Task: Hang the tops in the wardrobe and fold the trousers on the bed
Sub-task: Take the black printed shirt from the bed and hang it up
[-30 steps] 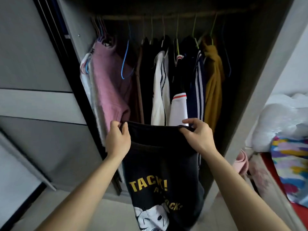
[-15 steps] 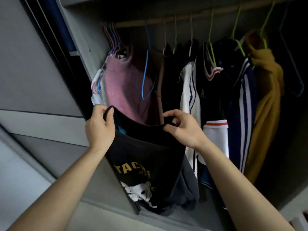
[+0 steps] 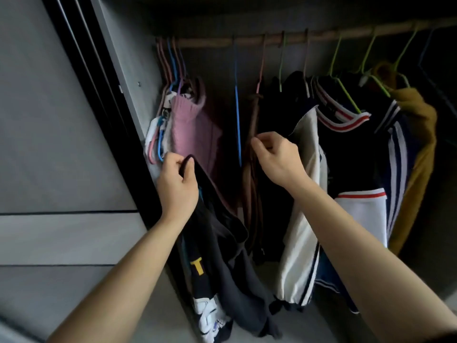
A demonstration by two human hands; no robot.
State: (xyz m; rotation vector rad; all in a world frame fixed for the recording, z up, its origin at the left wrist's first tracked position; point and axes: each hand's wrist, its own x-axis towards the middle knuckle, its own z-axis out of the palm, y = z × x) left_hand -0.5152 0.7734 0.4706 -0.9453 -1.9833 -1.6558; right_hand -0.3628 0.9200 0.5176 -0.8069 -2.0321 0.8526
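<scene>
Black printed T-shirt (image 3: 222, 263) dangling from the left hand (image 3: 176, 186), which grips its edge, low at the left side of the wardrobe (image 3: 133, 70), below a pink jumper (image 3: 195, 129), right hand (image 3: 277, 157) curled beside a blue hanger (image 3: 238, 125), its grasp unclear

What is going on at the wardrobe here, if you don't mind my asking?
A person stands at the open wardrobe, gripping a black printed top by its edge in the left hand; it hangs from that hand alone, not yet on a hanger. The right hand is up beside a bare blue hanger on the rail, fingers curled; whether it pinches anything is unclear. A pink top and others already hang there.
</scene>
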